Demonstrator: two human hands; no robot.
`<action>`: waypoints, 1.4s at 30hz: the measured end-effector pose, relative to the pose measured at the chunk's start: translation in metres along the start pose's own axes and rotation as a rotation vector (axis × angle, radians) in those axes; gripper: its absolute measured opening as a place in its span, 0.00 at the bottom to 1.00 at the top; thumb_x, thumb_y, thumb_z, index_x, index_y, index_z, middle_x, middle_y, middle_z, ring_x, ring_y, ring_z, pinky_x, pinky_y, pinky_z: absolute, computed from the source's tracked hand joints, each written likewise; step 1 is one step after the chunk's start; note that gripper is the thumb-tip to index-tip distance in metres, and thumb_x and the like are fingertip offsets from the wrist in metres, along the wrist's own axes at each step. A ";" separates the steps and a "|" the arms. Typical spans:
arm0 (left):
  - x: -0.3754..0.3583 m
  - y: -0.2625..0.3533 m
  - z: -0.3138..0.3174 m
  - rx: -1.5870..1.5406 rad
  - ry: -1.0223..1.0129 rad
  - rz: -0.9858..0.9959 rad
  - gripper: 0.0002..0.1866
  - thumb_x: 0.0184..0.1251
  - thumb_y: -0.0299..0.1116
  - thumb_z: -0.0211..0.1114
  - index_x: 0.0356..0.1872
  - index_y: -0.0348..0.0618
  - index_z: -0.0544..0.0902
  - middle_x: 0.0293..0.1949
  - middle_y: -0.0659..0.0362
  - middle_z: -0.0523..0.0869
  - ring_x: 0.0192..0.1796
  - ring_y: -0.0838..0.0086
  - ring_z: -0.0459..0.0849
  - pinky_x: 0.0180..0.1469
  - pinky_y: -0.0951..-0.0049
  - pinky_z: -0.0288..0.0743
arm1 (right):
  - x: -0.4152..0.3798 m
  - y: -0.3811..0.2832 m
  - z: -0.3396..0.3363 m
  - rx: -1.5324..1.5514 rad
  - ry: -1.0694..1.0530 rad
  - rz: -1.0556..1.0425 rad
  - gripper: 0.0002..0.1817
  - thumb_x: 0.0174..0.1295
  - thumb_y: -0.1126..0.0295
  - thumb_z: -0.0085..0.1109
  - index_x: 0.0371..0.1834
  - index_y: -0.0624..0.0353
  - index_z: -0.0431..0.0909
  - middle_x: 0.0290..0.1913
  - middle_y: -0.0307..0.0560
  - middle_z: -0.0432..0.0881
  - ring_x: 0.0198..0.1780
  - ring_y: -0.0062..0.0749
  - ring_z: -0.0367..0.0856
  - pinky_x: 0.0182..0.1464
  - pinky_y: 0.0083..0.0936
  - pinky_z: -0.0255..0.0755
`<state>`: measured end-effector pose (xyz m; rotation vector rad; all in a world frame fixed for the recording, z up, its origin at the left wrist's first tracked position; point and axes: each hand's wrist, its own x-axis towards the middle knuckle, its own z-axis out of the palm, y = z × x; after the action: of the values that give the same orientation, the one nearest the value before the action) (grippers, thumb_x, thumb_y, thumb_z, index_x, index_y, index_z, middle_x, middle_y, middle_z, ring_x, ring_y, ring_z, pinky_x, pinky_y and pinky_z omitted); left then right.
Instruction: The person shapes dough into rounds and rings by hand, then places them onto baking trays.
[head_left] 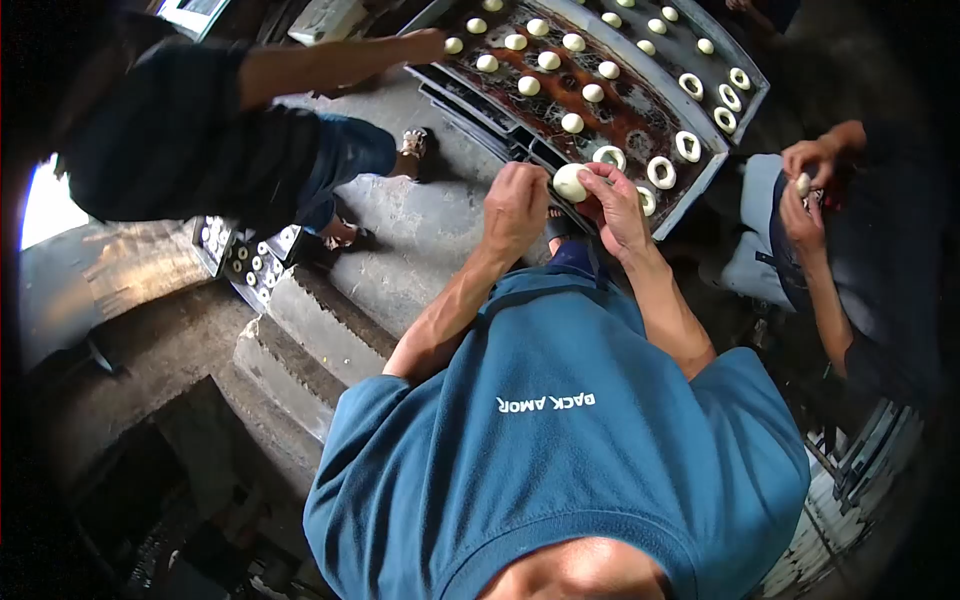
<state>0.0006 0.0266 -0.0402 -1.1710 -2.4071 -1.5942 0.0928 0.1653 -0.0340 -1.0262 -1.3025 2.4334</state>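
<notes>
A pale, smooth dough ball (568, 183) is pinched between the thumb and fingers of my right hand (618, 208). My left hand (515, 208) is curled into a fist just to the left of the ball, its knuckles up and the inside of its fingers hidden. Both hands are in front of my blue shirt, over the near edge of a dark, stained baking tray (640, 120). Closest to my right hand on that tray lies a dough ring (609, 158), with another dough ring (660, 172) to its right.
Several dough balls (549, 60) sit in rows on the tray. Behind it, a second tray (680, 55) carries more balls and rings. A person (190, 130) at left reaches over the tray; another person's hands (808, 185) hold a small dough piece at right. More loaded trays (250, 265) stand low at left.
</notes>
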 end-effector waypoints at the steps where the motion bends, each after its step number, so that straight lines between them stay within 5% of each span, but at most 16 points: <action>1: -0.008 -0.006 -0.011 -0.048 0.038 -0.105 0.06 0.56 0.23 0.60 0.35 0.40 0.77 0.31 0.53 0.78 0.33 0.63 0.79 0.36 0.69 0.73 | -0.002 0.004 0.002 -0.005 -0.013 0.001 0.13 0.58 0.65 0.63 0.42 0.57 0.73 0.34 0.40 0.80 0.30 0.21 0.79 0.30 0.18 0.75; 4: -0.060 -0.046 -0.065 -0.318 0.144 -0.540 0.06 0.62 0.27 0.56 0.38 0.39 0.79 0.31 0.55 0.82 0.35 0.75 0.79 0.38 0.74 0.73 | -0.008 0.012 0.003 0.085 -0.069 0.056 0.11 0.60 0.65 0.61 0.43 0.52 0.73 0.38 0.39 0.81 0.38 0.23 0.80 0.38 0.21 0.74; 6: -0.101 -0.062 -0.109 0.008 0.096 -0.683 0.13 0.67 0.35 0.54 0.29 0.36 0.79 0.24 0.53 0.81 0.29 0.70 0.79 0.37 0.72 0.73 | -0.013 0.012 0.015 0.094 -0.067 0.057 0.12 0.60 0.65 0.61 0.43 0.54 0.73 0.36 0.39 0.81 0.34 0.22 0.79 0.36 0.20 0.75; 8: -0.163 -0.107 -0.139 0.692 -0.255 -0.724 0.21 0.66 0.41 0.56 0.17 0.38 0.76 0.18 0.49 0.78 0.27 0.57 0.80 0.40 0.61 0.73 | -0.015 0.019 0.023 0.094 -0.082 0.061 0.12 0.59 0.64 0.62 0.44 0.54 0.73 0.36 0.40 0.81 0.33 0.22 0.80 0.36 0.20 0.76; 9: -0.187 -0.115 -0.160 0.810 -0.545 -0.738 0.11 0.64 0.37 0.56 0.30 0.40 0.80 0.33 0.47 0.82 0.39 0.57 0.83 0.52 0.50 0.67 | -0.016 0.022 0.026 0.097 -0.089 0.063 0.12 0.59 0.64 0.62 0.44 0.54 0.73 0.36 0.40 0.81 0.33 0.22 0.80 0.36 0.20 0.76; 11: -0.242 -0.134 -0.175 0.953 -0.411 -0.701 0.15 0.59 0.34 0.58 0.48 0.45 0.77 0.55 0.45 0.74 0.52 0.52 0.78 0.60 0.38 0.54 | -0.017 0.024 0.036 0.077 -0.155 0.071 0.12 0.59 0.64 0.61 0.44 0.54 0.74 0.37 0.39 0.81 0.34 0.22 0.80 0.37 0.20 0.76; 14: -0.234 -0.113 -0.169 1.045 -0.274 -0.583 0.27 0.55 0.32 0.59 0.60 0.50 0.68 0.66 0.46 0.58 0.61 0.47 0.69 0.61 0.33 0.49 | -0.023 0.024 0.051 0.085 -0.209 0.101 0.12 0.59 0.67 0.60 0.46 0.53 0.74 0.39 0.39 0.80 0.38 0.23 0.79 0.38 0.20 0.76; 17: -0.160 -0.088 -0.165 0.511 -0.558 -0.675 0.15 0.60 0.35 0.60 0.48 0.43 0.78 0.48 0.50 0.80 0.49 0.55 0.80 0.62 0.44 0.57 | -0.025 0.025 0.061 0.075 -0.280 0.118 0.14 0.58 0.70 0.59 0.48 0.55 0.73 0.42 0.41 0.80 0.42 0.24 0.79 0.39 0.22 0.77; 21: -0.071 -0.021 -0.112 -0.401 -0.135 -0.459 0.23 0.69 0.48 0.52 0.53 0.40 0.76 0.43 0.55 0.81 0.44 0.72 0.80 0.54 0.71 0.71 | -0.034 0.018 0.081 0.006 -0.398 0.067 0.16 0.56 0.70 0.60 0.47 0.58 0.72 0.41 0.41 0.78 0.41 0.24 0.79 0.46 0.22 0.77; 23: -0.043 0.009 -0.100 -0.854 -0.063 -0.678 0.23 0.70 0.46 0.53 0.55 0.38 0.75 0.46 0.56 0.81 0.46 0.72 0.80 0.54 0.71 0.71 | -0.036 0.015 0.083 -0.015 -0.391 0.032 0.16 0.56 0.70 0.60 0.47 0.58 0.72 0.42 0.41 0.77 0.41 0.24 0.79 0.46 0.22 0.77; 27: -0.022 0.011 -0.087 -0.649 -0.296 -0.427 0.23 0.66 0.34 0.61 0.60 0.37 0.70 0.47 0.55 0.80 0.48 0.74 0.78 0.52 0.77 0.71 | -0.046 0.004 0.075 -0.071 -0.339 -0.072 0.18 0.54 0.72 0.61 0.48 0.59 0.72 0.41 0.41 0.76 0.42 0.23 0.76 0.47 0.21 0.73; 32: -0.012 0.023 -0.062 -0.726 -0.224 -0.444 0.27 0.56 0.19 0.56 0.60 0.35 0.65 0.36 0.57 0.78 0.39 0.76 0.77 0.44 0.75 0.73 | -0.047 -0.006 0.060 -0.269 -0.265 -0.268 0.21 0.48 0.77 0.60 0.48 0.62 0.70 0.39 0.43 0.77 0.39 0.23 0.76 0.41 0.18 0.72; 35: -0.019 0.044 -0.040 -0.640 -0.323 -0.459 0.29 0.51 0.17 0.56 0.59 0.36 0.66 0.44 0.56 0.78 0.46 0.74 0.76 0.48 0.77 0.71 | -0.036 -0.020 0.055 -0.402 -0.133 -0.442 0.20 0.44 0.77 0.58 0.44 0.65 0.72 0.33 0.43 0.78 0.34 0.24 0.76 0.37 0.20 0.72; 36: -0.017 0.046 -0.035 -0.684 -0.311 -0.457 0.27 0.54 0.23 0.60 0.58 0.38 0.66 0.46 0.54 0.77 0.47 0.74 0.75 0.46 0.77 0.72 | -0.037 -0.020 0.055 -0.523 -0.061 -0.506 0.19 0.45 0.76 0.57 0.44 0.64 0.72 0.33 0.46 0.78 0.34 0.28 0.78 0.38 0.23 0.73; 39: 0.006 0.035 -0.042 -0.919 -0.194 -0.493 0.33 0.46 0.12 0.50 0.60 0.39 0.66 0.41 0.53 0.80 0.43 0.71 0.79 0.48 0.74 0.73 | -0.031 0.001 0.043 -0.858 -0.033 -0.734 0.14 0.50 0.70 0.55 0.42 0.59 0.73 0.36 0.55 0.81 0.37 0.46 0.81 0.40 0.35 0.75; 42: 0.008 0.041 -0.033 -1.427 -0.186 -0.644 0.25 0.52 0.20 0.54 0.56 0.36 0.67 0.34 0.53 0.80 0.31 0.73 0.77 0.36 0.74 0.73 | -0.027 -0.006 0.022 -0.840 -0.051 -0.690 0.15 0.51 0.72 0.58 0.43 0.63 0.71 0.29 0.52 0.81 0.31 0.37 0.82 0.35 0.30 0.75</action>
<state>0.0069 0.0126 0.0111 -0.4201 -1.4808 -3.7610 0.0971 0.1417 -0.0076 -0.4790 -2.2905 1.4046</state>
